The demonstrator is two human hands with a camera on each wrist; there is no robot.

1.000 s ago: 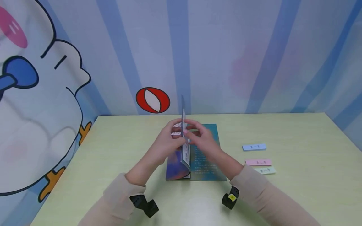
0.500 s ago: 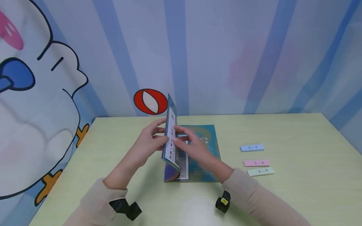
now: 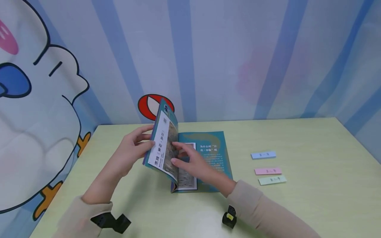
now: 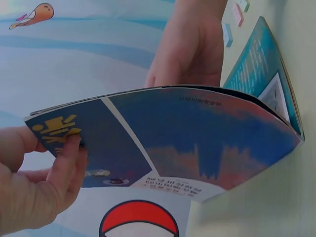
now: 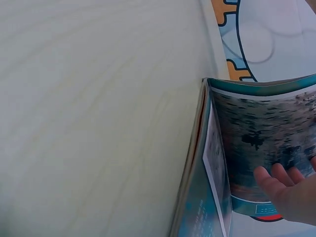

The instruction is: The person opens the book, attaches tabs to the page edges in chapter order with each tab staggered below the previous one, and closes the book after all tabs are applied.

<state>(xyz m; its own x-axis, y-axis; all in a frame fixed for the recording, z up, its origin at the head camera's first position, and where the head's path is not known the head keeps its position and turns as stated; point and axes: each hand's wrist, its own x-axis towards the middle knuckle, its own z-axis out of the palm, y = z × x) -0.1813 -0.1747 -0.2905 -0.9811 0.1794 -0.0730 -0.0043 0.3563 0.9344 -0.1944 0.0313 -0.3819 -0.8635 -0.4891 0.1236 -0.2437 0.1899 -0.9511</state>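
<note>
An open book point(image 3: 220, 158) with teal pages lies on the table; its left part is lifted and leans to the left. A picture runs across the fold, beside a white panel of printed characters. My left hand point(image 3: 131, 148) pinches the raised part by its outer edge, thumb on the inner page. From the left wrist view, the blue cover point(image 4: 173, 133) with yellow lettering shows, fingers point(image 4: 71, 148) on its outside. My right hand point(image 3: 194, 163) is over the fold, and its extended fingers point(image 5: 269, 182) touch the picture on the lifted page.
To the right of the book lie a blue strip point(image 3: 263, 155), a pink strip point(image 3: 268, 171) and a pale green strip point(image 3: 272, 180), each with print. The pale table point(image 3: 312, 198) ends at a striped, cartoon-printed backdrop point(image 3: 214, 59).
The raised part of the book has swung from upright to a leftward lean, opening onto the picture pages. My left hand moved left with it; my right hand shifted slightly left and lower.
</note>
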